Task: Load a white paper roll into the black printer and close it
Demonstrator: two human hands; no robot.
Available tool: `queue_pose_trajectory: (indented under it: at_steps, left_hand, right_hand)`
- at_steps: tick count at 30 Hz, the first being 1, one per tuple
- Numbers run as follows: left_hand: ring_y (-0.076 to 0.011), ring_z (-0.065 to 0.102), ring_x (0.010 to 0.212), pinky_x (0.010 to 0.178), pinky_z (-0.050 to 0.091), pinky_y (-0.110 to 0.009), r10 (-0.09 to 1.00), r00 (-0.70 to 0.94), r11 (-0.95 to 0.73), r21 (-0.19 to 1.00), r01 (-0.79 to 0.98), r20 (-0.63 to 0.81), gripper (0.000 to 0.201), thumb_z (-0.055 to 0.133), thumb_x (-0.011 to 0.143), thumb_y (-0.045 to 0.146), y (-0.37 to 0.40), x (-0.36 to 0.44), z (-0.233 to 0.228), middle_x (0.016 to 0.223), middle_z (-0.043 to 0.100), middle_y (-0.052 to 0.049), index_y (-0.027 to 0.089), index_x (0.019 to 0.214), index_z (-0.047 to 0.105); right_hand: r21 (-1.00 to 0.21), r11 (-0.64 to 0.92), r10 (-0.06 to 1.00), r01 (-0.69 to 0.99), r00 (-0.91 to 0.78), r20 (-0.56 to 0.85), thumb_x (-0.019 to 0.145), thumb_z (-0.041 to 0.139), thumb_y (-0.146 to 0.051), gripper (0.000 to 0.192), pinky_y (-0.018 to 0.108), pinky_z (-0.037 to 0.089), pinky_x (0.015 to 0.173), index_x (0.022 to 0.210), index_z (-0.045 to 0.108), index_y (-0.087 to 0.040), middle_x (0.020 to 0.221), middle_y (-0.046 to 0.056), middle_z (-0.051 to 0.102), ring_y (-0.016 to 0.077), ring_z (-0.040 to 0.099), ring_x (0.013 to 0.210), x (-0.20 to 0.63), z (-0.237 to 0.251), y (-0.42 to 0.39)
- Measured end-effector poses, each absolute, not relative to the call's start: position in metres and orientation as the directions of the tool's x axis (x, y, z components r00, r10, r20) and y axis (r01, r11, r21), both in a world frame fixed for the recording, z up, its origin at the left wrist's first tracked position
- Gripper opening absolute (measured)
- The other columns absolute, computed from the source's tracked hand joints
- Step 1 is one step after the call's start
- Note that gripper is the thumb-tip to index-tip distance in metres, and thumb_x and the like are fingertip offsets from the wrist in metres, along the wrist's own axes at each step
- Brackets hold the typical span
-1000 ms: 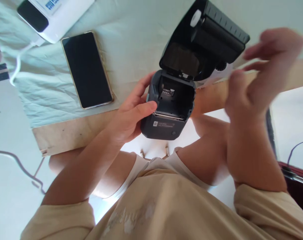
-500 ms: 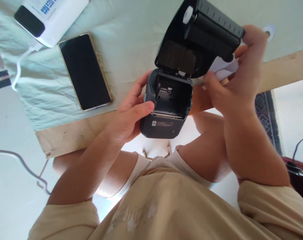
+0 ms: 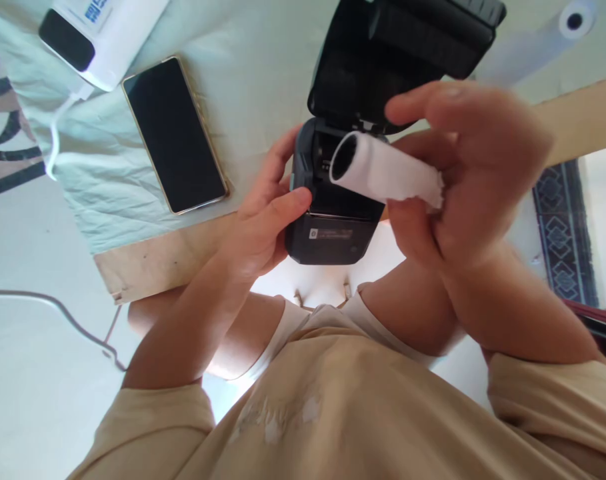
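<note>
Right hand (image 3: 463,180) fingers grip a paper roll (image 3: 383,172), axis crosswise, open end facing left.

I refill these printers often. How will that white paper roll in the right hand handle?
The paper roll looks light: the right hand pinches one end. Its round tube shape would likely roll if laid down. Its hollow core suggests a hard grip may crush it.

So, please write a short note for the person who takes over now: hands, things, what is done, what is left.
Left hand grips the printer at the table edge.
Right hand holds the paper roll just in front of the printer.
Done: lid is open, roll is in hand.
Left: seat the roll in the printer, close the lid.
Phone lies to the left, untouched.
</note>
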State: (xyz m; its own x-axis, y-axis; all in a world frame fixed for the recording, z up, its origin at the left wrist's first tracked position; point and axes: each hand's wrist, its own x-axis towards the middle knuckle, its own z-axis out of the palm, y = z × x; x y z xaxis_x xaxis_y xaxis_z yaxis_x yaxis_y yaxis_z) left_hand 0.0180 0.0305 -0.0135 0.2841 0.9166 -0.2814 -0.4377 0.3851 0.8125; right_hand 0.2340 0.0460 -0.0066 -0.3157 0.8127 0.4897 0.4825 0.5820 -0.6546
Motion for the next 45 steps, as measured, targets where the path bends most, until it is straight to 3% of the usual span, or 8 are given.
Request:
queue_pose_trajectory:
  at_steps: [4, 7, 16, 22, 29, 35, 38, 45]
  left_hand:
    - [-0.0327, 0.075, 0.122, 0.074, 0.067, -0.034, 0.91, 0.315, 0.395, 0.793, -0.463, -0.269, 0.063, 0.081, 0.084, 0.047, 0.03, 0.017, -0.018, 0.121, 0.076, -0.001, 0.037, 0.141, 0.056]
    - [-0.0321, 0.076, 0.119, 0.069, 0.065, -0.032, 0.916, 0.318, 0.377, 0.789, -0.485, -0.243, 0.061, 0.079, 0.086, 0.047, 0.029, 0.017, -0.02, 0.12, 0.076, -0.002, 0.036, 0.141, 0.057]
    - [-0.034, 0.075, 0.122, 0.076, 0.068, -0.036, 0.921, 0.266, 0.378, 0.81, -0.447, -0.284, 0.065, 0.084, 0.081, 0.049, 0.029, 0.019, -0.015, 0.124, 0.076, -0.001, 0.035, 0.139, 0.061]
    - [-0.0388, 0.068, 0.135, 0.085, 0.068, -0.04, 0.918, 0.242, 0.393, 0.807, -0.442, -0.315, 0.076, 0.085, 0.078, 0.054, 0.029, 0.022, -0.015, 0.127, 0.074, -0.004, 0.035, 0.145, 0.056]
    - [-0.0347, 0.064, 0.139, 0.096, 0.065, -0.039, 0.934, 0.256, 0.348, 0.796, -0.495, -0.249, 0.059, 0.082, 0.083, 0.05, 0.028, 0.022, -0.012, 0.117, 0.076, -0.002, 0.032, 0.135, 0.062]
    - [-0.0263, 0.074, 0.106, 0.076, 0.063, -0.034, 0.956, 0.242, 0.265, 0.846, -0.462, -0.167, 0.055, 0.081, 0.084, 0.05, 0.03, 0.021, -0.016, 0.105, 0.076, -0.001, 0.034, 0.132, 0.061]
    - [-0.0252, 0.074, 0.094, 0.07, 0.059, -0.034, 0.963, 0.177, 0.257, 0.892, -0.373, -0.204, 0.063, 0.088, 0.075, 0.043, 0.03, 0.021, -0.016, 0.111, 0.075, -0.001, 0.036, 0.132, 0.062]
    - [-0.0292, 0.074, 0.112, 0.086, 0.065, -0.037, 0.97, 0.183, 0.22, 0.906, -0.361, -0.162, 0.058, 0.085, 0.078, 0.033, 0.027, 0.02, -0.015, 0.137, 0.071, -0.002, 0.037, 0.133, 0.066]
  right_hand:
    - [-0.36, 0.771, 0.578, 0.525, -0.341, 0.742, 0.09, 0.059, -0.033, 0.04, 0.042, 0.062, 0.087, 0.13, 0.057, -0.029, 0.116, 0.007, 0.067, 0.0215, 0.065, 0.11, 0.228, -0.004, 0.055]
    - [-0.287, 0.761, 0.572, 0.582, -0.394, 0.719, 0.091, 0.06, -0.029, 0.025, 0.041, 0.06, 0.083, 0.116, 0.06, -0.028, 0.105, 0.005, 0.069, 0.0185, 0.066, 0.095, 0.228, 0.0, 0.056]
    - [-0.271, 0.757, 0.579, 0.594, -0.418, 0.7, 0.091, 0.062, -0.027, 0.016, 0.038, 0.059, 0.077, 0.107, 0.064, -0.029, 0.104, 0.002, 0.07, 0.0167, 0.068, 0.093, 0.235, 0.004, 0.053]
    - [-0.407, 0.753, 0.642, 0.518, -0.44, 0.628, 0.085, 0.061, -0.014, 0.017, 0.039, 0.064, 0.087, 0.097, 0.06, -0.026, 0.102, -0.002, 0.074, 0.0197, 0.076, 0.107, 0.23, 0.001, 0.053]
    - [-0.387, 0.75, 0.621, 0.537, -0.368, 0.692, 0.082, 0.067, -0.018, 0.015, 0.039, 0.053, 0.07, 0.093, 0.061, -0.027, 0.087, -0.002, 0.069, 0.0162, 0.064, 0.077, 0.216, 0.002, 0.04]
    - [-0.42, 0.782, 0.609, 0.46, -0.422, 0.671, 0.085, 0.069, -0.018, 0.014, 0.036, 0.056, 0.076, 0.094, 0.064, -0.027, 0.088, -0.002, 0.068, 0.0147, 0.068, 0.086, 0.212, -0.001, 0.033]
    - [-0.445, 0.795, 0.602, 0.413, -0.443, 0.664, 0.09, 0.068, -0.03, 0.01, 0.039, 0.058, 0.08, 0.099, 0.064, -0.028, 0.091, 0.0, 0.069, 0.0178, 0.07, 0.092, 0.215, -0.002, 0.033]
    - [-0.459, 0.683, 0.698, 0.568, -0.32, 0.641, 0.091, 0.066, -0.042, 0.025, 0.049, 0.056, 0.089, 0.11, 0.064, -0.026, 0.106, 0.007, 0.067, 0.0226, 0.066, 0.099, 0.225, -0.001, 0.039]
